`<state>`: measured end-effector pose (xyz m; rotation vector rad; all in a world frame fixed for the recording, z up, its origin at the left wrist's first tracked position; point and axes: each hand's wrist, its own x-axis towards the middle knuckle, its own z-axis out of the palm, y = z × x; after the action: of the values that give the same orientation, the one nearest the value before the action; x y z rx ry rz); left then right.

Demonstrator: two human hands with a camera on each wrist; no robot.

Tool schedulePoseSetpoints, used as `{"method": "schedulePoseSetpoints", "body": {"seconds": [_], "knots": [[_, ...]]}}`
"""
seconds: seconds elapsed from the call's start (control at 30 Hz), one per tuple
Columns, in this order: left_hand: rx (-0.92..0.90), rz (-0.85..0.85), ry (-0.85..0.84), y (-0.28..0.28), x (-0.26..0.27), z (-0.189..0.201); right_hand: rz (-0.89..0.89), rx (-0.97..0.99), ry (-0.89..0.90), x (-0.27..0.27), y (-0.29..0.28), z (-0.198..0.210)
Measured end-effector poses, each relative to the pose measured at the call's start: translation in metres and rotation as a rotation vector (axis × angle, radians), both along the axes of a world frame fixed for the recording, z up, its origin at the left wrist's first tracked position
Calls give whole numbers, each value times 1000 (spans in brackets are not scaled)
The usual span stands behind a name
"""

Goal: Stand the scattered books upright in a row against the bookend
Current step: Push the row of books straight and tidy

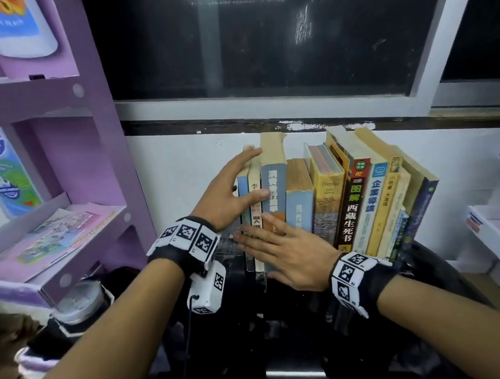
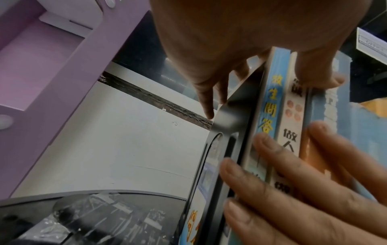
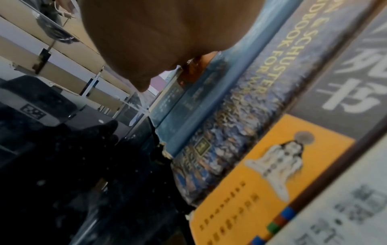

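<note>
The left hand [image 1: 227, 191] lies flat with straight fingers against the outer face of the black metal bookend [image 2: 228, 137], its thumb across the spines of the two thin books just beside it. The right hand [image 1: 290, 252] spreads straight fingers [image 2: 278, 165] over the lower spines of the pale-blue book [image 2: 270, 92] and cream book [image 2: 293, 116], pressing, not gripping. Beyond its fingers the row of upright books [image 1: 331, 200] runs rightward, the far ones leaning, below the dark window [image 1: 259, 37]; a purple shelf unit [image 1: 91, 112] stands left of the left hand
</note>
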<state>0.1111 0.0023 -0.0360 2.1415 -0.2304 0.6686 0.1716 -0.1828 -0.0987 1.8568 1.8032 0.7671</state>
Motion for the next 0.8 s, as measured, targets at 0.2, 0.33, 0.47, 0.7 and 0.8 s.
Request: {"method": "schedulePoseSetpoints", "body": {"seconds": [0.2,0.33,0.47,0.7,0.8], "knots": [[-4,-29,-34,2,4,-4,5,15,-38,8,1,-7],[39,-27,-73,3,3,-7,15,15,-39,11,3,-10],[125,22,-88,4,2,-6,24,11,-43,12,3,-9],[144,50,-103,2,0,-5,39,-2,-38,15,3,-8],[157,51,-93,2,0,-4,31,-1,-23,14,3,-8]]}}
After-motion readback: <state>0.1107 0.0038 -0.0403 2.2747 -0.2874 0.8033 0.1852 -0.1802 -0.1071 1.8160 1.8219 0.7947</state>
